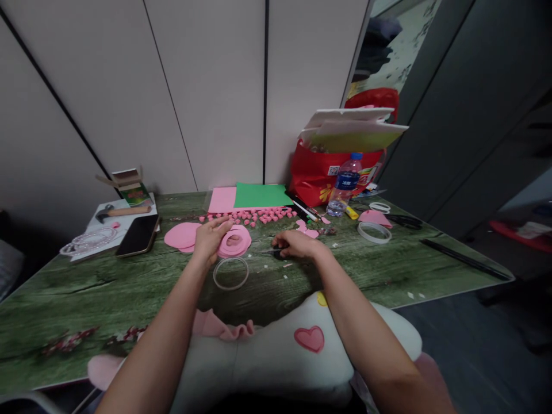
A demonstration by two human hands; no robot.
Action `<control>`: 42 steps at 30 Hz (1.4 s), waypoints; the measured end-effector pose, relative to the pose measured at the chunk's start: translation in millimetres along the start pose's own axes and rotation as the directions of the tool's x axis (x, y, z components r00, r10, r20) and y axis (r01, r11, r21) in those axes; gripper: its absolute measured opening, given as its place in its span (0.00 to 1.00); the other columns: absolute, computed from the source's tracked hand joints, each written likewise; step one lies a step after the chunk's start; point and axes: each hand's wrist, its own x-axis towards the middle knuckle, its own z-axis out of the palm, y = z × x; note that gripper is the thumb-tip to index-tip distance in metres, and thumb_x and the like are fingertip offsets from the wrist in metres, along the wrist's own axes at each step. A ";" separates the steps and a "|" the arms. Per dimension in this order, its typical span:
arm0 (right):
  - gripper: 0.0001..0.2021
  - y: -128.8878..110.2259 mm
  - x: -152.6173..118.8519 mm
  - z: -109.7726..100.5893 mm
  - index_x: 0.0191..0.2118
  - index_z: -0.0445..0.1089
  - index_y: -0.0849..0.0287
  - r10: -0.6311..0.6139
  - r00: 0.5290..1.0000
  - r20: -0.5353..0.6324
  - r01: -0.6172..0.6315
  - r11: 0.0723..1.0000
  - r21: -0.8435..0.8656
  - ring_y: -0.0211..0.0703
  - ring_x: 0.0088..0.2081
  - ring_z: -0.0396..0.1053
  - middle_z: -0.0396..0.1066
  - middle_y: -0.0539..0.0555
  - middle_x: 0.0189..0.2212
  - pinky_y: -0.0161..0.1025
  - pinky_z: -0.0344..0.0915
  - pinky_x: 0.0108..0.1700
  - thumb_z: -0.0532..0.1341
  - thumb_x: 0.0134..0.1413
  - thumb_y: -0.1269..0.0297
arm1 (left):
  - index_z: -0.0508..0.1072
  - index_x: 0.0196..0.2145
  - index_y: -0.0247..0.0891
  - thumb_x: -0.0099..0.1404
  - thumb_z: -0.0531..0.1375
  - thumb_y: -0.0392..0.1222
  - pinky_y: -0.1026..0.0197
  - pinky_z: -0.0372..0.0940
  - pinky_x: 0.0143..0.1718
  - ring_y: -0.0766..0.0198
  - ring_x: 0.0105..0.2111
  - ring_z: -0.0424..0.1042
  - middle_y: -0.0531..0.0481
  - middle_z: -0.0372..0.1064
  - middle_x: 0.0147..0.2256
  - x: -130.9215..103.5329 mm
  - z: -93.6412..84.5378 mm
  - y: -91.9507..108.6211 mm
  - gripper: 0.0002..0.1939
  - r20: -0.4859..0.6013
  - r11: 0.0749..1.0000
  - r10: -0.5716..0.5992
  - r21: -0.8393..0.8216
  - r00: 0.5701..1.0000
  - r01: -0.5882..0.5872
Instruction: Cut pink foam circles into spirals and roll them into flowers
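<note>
My left hand (pixel 210 238) lies on the left edge of a flat pink ring (pixel 244 242), its fingers stretched and apart. Left of it are flat pink rounded pieces (pixel 181 236). Just below the ring lies a thin pale hoop (pixel 231 287). My right hand (pixel 295 244) is closed around a small black-handled tool (pixel 278 251) with a thin tip towards the ring. Its exact kind is partly hidden by my fingers. Pink scraps (pixel 307 229) lie just beyond my right hand, and tiny pale bits dot the table around it.
Many small pink pieces (pixel 267 216) lie before green and pink sheets (pixel 261 195). At right are a red bag (pixel 310 172), a water bottle (pixel 345 187), a tape roll (pixel 374 232) and black scissors (pixel 405 221). A phone (pixel 138 234) and hammer (pixel 125 211) are left.
</note>
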 end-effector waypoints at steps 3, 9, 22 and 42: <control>0.16 -4.2 0.9 -2.0 0.41 0.67 0.59 -0.015 0.983 -0.182 0.034 0.994 0.101 0.34 0.27 0.62 0.67 0.51 0.27 0.30 0.56 0.29 0.58 0.40 0.74 | 0.72 0.32 0.27 0.40 0.65 0.32 0.62 0.68 0.24 0.65 0.25 0.70 0.42 0.71 0.32 0.5 -0.9 0.5 0.17 -0.014 0.999 -0.034 -0.038 0.999 0.033; 0.24 -28.7 3.3 -5.7 0.48 0.61 0.62 -0.091 0.943 -0.320 0.264 0.792 0.551 0.35 0.32 0.64 0.67 0.51 0.31 0.32 0.60 0.35 0.60 0.40 0.66 | 0.72 0.32 0.28 0.38 0.66 0.34 0.64 0.67 0.28 0.65 0.28 0.70 0.42 0.71 0.35 -1.2 -0.4 3.1 0.19 0.008 0.999 -0.009 -0.036 1.000 0.009; 0.27 -41.5 4.4 2.2 0.43 0.68 0.62 -0.105 0.947 -0.303 0.271 0.764 0.585 0.39 0.34 0.65 0.69 0.52 0.32 0.36 0.61 0.40 0.66 0.30 0.62 | 0.68 0.44 0.31 0.44 0.64 0.40 0.66 0.64 0.22 0.67 0.18 0.69 0.47 0.72 0.26 -5.1 0.9 1.7 0.27 0.223 0.990 0.055 0.111 0.973 -0.081; 0.26 -43.4 2.5 0.2 0.43 0.68 0.62 -0.140 0.950 -0.279 0.280 0.781 0.559 0.38 0.30 0.63 0.69 0.49 0.28 0.33 0.60 0.34 0.65 0.30 0.61 | 0.69 0.43 0.33 0.42 0.65 0.42 0.64 0.63 0.27 0.67 0.23 0.68 0.49 0.71 0.23 -5.4 1.4 2.1 0.28 0.211 0.975 0.095 0.177 0.973 -0.133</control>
